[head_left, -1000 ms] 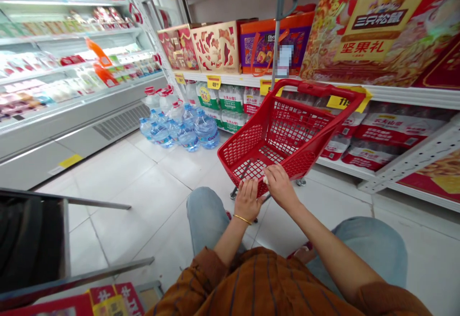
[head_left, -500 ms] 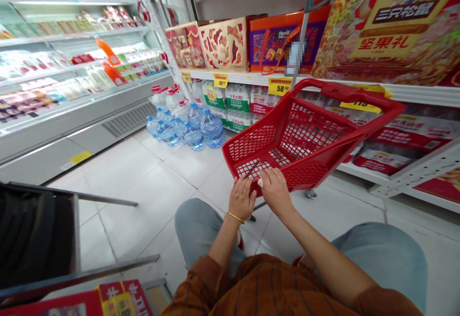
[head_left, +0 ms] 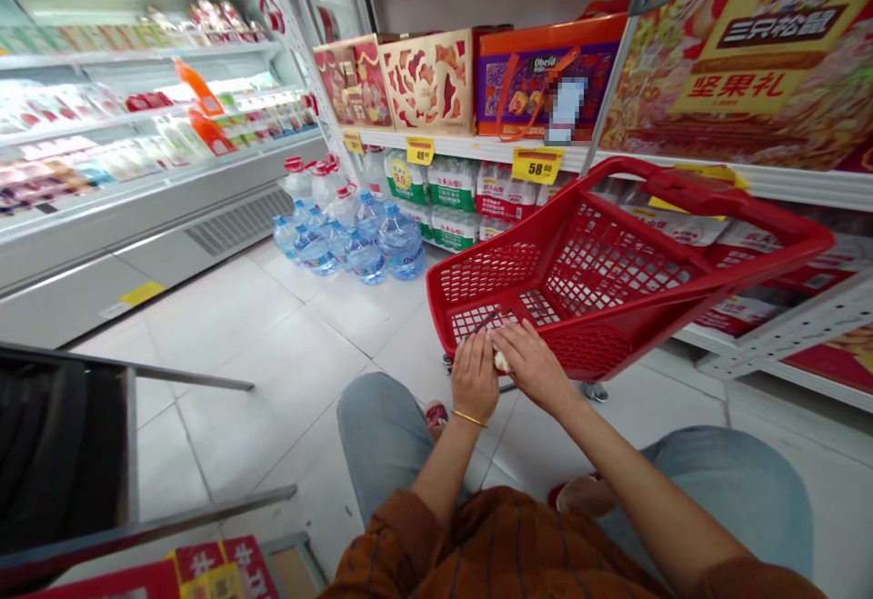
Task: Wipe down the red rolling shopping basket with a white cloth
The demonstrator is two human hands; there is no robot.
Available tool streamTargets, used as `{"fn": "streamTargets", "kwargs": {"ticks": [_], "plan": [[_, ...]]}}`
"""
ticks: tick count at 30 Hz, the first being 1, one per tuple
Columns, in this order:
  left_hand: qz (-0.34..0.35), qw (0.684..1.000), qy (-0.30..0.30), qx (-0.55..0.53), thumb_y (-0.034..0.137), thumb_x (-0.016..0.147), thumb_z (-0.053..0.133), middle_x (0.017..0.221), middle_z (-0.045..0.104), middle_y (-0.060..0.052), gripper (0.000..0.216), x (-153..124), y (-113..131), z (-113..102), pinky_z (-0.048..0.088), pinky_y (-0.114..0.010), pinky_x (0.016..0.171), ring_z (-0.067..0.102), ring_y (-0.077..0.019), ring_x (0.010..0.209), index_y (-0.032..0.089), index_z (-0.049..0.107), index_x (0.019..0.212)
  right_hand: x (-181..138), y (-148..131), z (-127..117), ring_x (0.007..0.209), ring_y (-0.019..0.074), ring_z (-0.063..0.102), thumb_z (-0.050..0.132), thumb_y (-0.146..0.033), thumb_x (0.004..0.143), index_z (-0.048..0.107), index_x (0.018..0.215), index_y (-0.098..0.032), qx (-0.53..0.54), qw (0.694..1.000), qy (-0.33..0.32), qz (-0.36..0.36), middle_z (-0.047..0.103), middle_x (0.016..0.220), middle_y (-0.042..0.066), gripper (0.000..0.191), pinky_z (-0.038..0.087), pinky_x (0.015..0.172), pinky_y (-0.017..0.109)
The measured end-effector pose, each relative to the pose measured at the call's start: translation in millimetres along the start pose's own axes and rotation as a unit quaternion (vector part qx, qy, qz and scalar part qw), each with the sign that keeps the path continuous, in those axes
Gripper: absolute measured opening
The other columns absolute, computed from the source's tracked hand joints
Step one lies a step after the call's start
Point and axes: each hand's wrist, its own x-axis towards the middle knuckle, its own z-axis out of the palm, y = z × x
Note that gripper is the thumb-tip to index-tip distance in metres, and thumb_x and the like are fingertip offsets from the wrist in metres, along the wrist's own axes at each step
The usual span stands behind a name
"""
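Head camera view shows a person's two bare hands together at the near edge of a red shopping cart [head_left: 592,354], which stands tilted in front of them on the white-tiled floor [head_left: 293,358]. The left hand [head_left: 476,376], with a gold bracelet [head_left: 470,419] at its wrist, lays its fingers side by side over the basket's near rim; whether they grip it or only rest there, I cannot tell. The right hand [head_left: 533,364] is just beside it, fingers bent over the same rim and closed on a small white wad [head_left: 501,362], which peeks out between the two hands. The wad's full shape is hidden. Denim-covered knees [head_left: 382,426] flank the forearms. Beyond the cart, boxed gifts [head_left: 429,81] line a shelf above wrapped bottle packs [head_left: 454,183], and large blue water bottles [head_left: 401,243] stand on the floor near a chilled display case [head_left: 88,299].
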Motion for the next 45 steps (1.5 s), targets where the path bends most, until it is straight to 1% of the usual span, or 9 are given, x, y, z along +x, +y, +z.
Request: {"fn": "streamTargets", "kwargs": {"ticks": [6,12,17,23,26,33,36,39,45], "plan": [[0.031,0.999,0.01,0.032,0.017,0.09,0.039,0.118,0.065,-0.013,0.043,-2.7,-6.7,4.3,0.035,-0.038,0.108,0.056,-0.0217,0.117,0.01,0.049,0.132,-3.2,-0.5,1.8,0.11,0.0218,0.055,0.041,-0.013,0.092,0.051,0.13,-0.012,-0.037,0.999,0.034,-0.004,0.065,0.112,0.012,0.039,0.038,0.107,0.045],[0.034,0.998,0.025,0.041,0.02,0.091,0.046,0.115,0.066,-0.011,0.046,-1.9,-5.4,6.9,0.035,-0.038,0.108,0.058,-0.021,0.113,0.013,0.045,0.136,-13.9,9.4,-3.5,0.116,0.0217,0.052,0.041,-0.013,0.093,0.05,0.132,-0.012,-0.041,0.998,0.034,0.026,0.064,0.115,0.013,0.04,0.036,0.108,0.046],[0.014,1.0,-0.011,0.013,0.024,0.092,0.045,0.117,0.065,-0.011,0.048,-2.8,-7.1,8.5,0.033,-0.04,0.11,0.056,-0.0221,0.116,0.016,0.041,0.139,-27.5,27.3,-10.0,0.12,0.0222,0.05,0.041,-0.014,0.093,0.049,0.133,-0.015,-0.041,0.997,0.018,0.062,0.063,0.119,0.012,0.041,0.034,0.11,0.047],[0.006,1.0,-0.008,0.019,0.025,0.092,0.045,0.117,0.064,-0.013,0.043,-2.5,-4.2,11.1,0.035,-0.042,0.108,0.055,-0.0234,0.116,0.013,0.048,0.134,-34.9,33.9,-9.1,0.126,0.0238,0.045,0.039,-0.012,0.093,0.05,0.131,-0.014,-0.026,0.994,0.049,0.095,0.061,0.122,0.013,0.04,0.032,0.11,0.05],[-0.016,1.0,0.0,0.021,0.026,0.092,0.045,0.116,0.062,-0.014,0.042,2.5,3.3,7.8,0.036,-0.044,0.107,0.053,-0.0249,0.115,0.011,0.05,0.132,-32.4,29.5,-5.2,0.126,0.0251,0.044,0.038,-0.014,0.093,0.051,0.129,-0.012,-0.011,0.992,0.063,0.113,0.06,0.119,0.015,0.038,0.032,0.109,0.053],[-0.089,0.994,-0.057,0.0,0.022,0.091,0.045,0.122,0.058,-0.015,0.041,22.6,27.7,-7.5,0.03,-0.055,0.109,0.045,-0.029,0.125,0.017,0.051,0.132,-20.0,14.1,-5.9,0.124,0.0263,0.045,0.036,-0.014,0.092,0.051,0.128,-0.012,-0.004,0.984,0.072,0.16,0.06,0.117,0.016,0.039,0.033,0.108,0.055],[-0.049,0.997,-0.059,-0.028,0.018,0.091,0.04,0.131,0.056,-0.014,0.046,26.5,35.4,-2.4,0.029,-0.05,0.111,0.04,-0.0275,0.131,0.012,0.045,0.136,-16.2,7.2,-5.8,0.124,0.0271,0.045,0.039,-0.015,0.092,0.052,0.127,-0.01,-0.007,0.986,0.062,0.153,0.06,0.118,0.016,0.038,0.033,0.108,0.055],[-0.014,0.998,-0.054,-0.042,0.018,0.092,0.036,0.13,0.057,-0.015,0.049,25.4,38.4,9.9,0.031,-0.047,0.11,0.045,-0.0257,0.127,0.009,0.038,0.14,-14.8,3.0,-2.1,0.125,0.0277,0.044,0.04,-0.015,0.091,0.051,0.129,-0.008,-0.018,0.988,0.053,0.145,0.06,0.12,0.016,0.039,0.034,0.109,0.054],[0.015,0.999,-0.029,0.002,0.02,0.091,0.038,0.123,0.062,-0.013,0.051,16.7,26.5,28.1,0.031,-0.043,0.111,0.054,-0.0235,0.118,0.014,0.036,0.142,-19.1,9.3,4.3,0.12,0.0252,0.048,0.041,-0.015,0.092,0.051,0.13,-0.012,-0.044,0.988,0.067,0.135,0.062,0.115,0.014,0.04,0.035,0.108,0.05]]}}
